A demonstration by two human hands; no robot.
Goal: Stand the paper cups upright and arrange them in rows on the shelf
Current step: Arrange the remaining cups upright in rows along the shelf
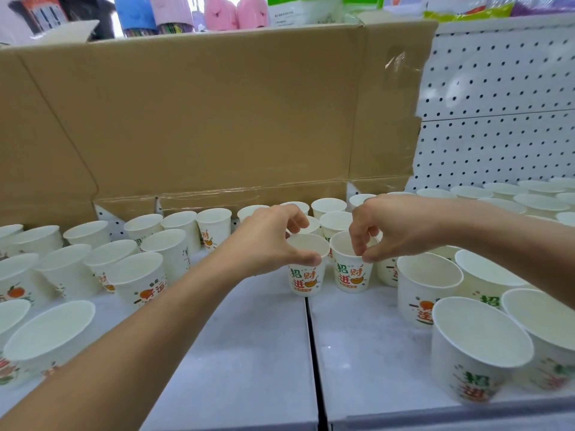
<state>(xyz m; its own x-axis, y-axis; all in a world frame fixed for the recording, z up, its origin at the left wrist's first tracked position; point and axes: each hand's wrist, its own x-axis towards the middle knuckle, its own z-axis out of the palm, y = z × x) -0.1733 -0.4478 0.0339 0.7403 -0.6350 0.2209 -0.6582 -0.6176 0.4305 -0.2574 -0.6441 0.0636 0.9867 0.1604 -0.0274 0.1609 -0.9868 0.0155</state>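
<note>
Hands at mid-shelf, each on one paper cup. The left hand [273,241] grips the left cup [306,276] at its rim, thumb on the near side and fingers curled over the far side. The right hand [395,228] pinches the near rim of the right cup [352,275] between thumb and fingertips. Both cups stand upright on the shelf [249,337], just beside one another. Behind them a back row [214,225] of upright cups runs along the foot of a cardboard box [217,113], and a pegboard panel [497,104] backs the right part. The left group [137,275] and the right group [429,284] also stand mouth-up, though loosely spaced. Judgement: uprighting appears largely done, as no toppled cup is visible. What remains is drawing the loose clusters into straight rows and filling the near middle of the shelf.
</note>
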